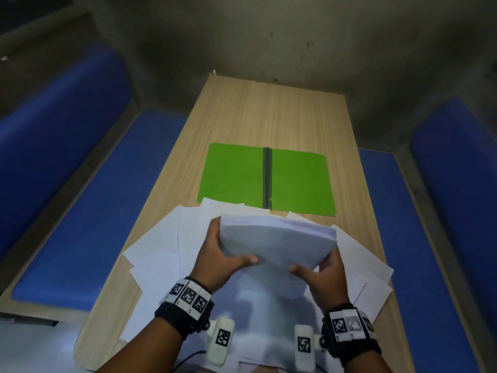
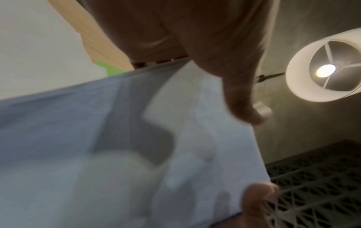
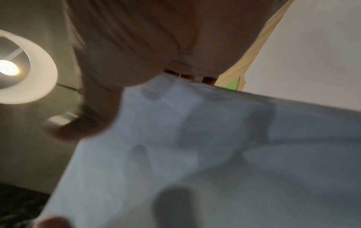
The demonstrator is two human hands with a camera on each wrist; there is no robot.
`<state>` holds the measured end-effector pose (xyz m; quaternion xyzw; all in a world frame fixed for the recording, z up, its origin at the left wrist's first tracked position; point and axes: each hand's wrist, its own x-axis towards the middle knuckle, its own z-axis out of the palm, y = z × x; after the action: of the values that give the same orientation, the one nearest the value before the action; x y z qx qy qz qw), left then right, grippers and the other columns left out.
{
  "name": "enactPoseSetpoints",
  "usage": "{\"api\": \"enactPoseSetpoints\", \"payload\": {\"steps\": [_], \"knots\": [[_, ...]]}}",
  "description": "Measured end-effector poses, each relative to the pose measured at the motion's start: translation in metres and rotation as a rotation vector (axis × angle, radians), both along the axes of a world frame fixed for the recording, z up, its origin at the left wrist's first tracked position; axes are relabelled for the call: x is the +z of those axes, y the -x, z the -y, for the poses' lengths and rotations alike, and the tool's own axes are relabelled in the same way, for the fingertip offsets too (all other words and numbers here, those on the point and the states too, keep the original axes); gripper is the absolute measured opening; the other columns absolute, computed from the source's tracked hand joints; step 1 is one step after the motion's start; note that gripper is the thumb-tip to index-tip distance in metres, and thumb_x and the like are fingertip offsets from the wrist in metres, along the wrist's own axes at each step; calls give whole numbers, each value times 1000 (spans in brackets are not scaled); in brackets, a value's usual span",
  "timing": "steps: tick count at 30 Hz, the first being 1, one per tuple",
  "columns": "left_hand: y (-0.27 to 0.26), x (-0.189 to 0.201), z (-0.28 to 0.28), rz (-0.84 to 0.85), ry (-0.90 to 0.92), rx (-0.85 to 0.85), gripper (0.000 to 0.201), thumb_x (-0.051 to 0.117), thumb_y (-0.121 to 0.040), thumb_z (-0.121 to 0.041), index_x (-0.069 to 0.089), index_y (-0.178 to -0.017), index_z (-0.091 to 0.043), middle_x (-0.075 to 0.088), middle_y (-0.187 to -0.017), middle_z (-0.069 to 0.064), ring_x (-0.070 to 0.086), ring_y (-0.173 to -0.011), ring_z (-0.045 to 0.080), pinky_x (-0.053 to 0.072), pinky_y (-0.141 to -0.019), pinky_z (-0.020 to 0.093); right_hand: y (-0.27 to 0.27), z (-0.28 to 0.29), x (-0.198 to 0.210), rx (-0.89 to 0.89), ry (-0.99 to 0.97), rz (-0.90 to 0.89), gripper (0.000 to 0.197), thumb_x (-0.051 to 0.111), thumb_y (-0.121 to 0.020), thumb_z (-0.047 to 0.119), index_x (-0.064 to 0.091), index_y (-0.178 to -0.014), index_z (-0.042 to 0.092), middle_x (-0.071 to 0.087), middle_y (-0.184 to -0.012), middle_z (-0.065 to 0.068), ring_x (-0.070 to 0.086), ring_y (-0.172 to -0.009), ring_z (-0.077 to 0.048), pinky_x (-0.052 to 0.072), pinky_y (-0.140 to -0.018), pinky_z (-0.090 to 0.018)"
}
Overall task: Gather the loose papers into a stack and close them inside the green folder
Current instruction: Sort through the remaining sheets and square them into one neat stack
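Observation:
A thick stack of white papers (image 1: 277,246) is held up off the table, tilted toward me. My left hand (image 1: 226,251) grips its left edge, thumb on the near face. My right hand (image 1: 325,273) grips its right lower edge, thumb on top. More loose white sheets (image 1: 158,246) lie fanned out on the wooden table (image 1: 269,114) under and around my hands. The green folder (image 1: 234,176) lies open flat just beyond them, its dark spine in the middle. The wrist views show the stack (image 2: 117,154) (image 3: 215,154) close up and blurred, with a sliver of folder (image 2: 109,69) (image 3: 232,84) behind.
Blue padded benches (image 1: 67,211) (image 1: 443,238) run along both sides of the narrow table. A grey wall stands past the far end. A lit round lamp (image 2: 324,67) (image 3: 19,67) hangs overhead. The far half of the tabletop is bare wood.

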<state>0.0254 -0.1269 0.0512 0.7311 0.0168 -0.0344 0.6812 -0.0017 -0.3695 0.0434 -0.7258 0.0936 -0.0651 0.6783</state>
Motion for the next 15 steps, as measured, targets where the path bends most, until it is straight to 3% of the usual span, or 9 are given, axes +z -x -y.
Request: {"api": "enactPoseSetpoints", "payload": {"steps": [2,4,6,8,10,11,13,15], "knots": [[-4,-2,3,-42,-7,13,68,90,-65,-7,54,-117,-33,68,-115,-10,65,-105,0,55,-90,26,-5,-4,-3,-63,103,-65,56,88,-59,0,63,-103,22,72,-100,-2,67,-90,-12,56,-78,-39],[-8,4,7,-32,-33,38,60,83,-73,1,55,-113,-33,68,-110,-9,67,-99,6,56,-83,25,-10,-5,1,-130,98,-59,40,86,-61,-1,67,-92,17,75,-88,-3,66,-76,-12,57,-72,-44],[-10,17,8,8,27,80,57,83,-72,5,54,-112,-24,68,-103,-3,67,-89,9,55,-73,21,-10,-5,17,-144,7,-37,42,84,-63,-7,68,-98,10,75,-94,-9,69,-82,-20,59,-74,-46],[-9,30,3,59,95,110,68,89,-66,0,53,-120,-20,67,-106,3,66,-90,12,55,-74,26,-7,-1,37,-118,3,13,46,83,-62,-7,69,-104,7,75,-98,-8,71,-87,-21,59,-74,-38],[-7,34,-7,56,31,100,73,93,-59,-16,58,-120,-34,68,-110,3,64,-96,18,55,-80,33,-2,1,50,-85,35,30,43,83,-63,-7,71,-101,8,77,-95,-4,72,-83,-14,58,-70,-29],[-6,32,-11,21,25,86,68,94,-58,-19,63,-117,-35,72,-108,0,66,-96,17,56,-80,33,1,2,50,-72,18,21,39,82,-64,-7,71,-99,7,77,-91,-2,72,-79,-11,58,-68,-26],[-2,20,-10,-86,48,53,49,94,-61,-14,74,-105,-21,79,-97,-2,74,-90,16,58,-74,32,6,1,38,-40,-12,-32,31,81,-66,-8,70,-92,6,78,-82,3,68,-71,-9,56,-63,-27],[2,6,-4,-214,35,38,32,91,-64,-6,78,-93,-9,80,-87,3,76,-88,26,59,-68,33,11,-1,14,-36,6,-112,31,83,-63,-7,69,-88,6,77,-77,5,67,-72,-12,55,-61,-28]]}}
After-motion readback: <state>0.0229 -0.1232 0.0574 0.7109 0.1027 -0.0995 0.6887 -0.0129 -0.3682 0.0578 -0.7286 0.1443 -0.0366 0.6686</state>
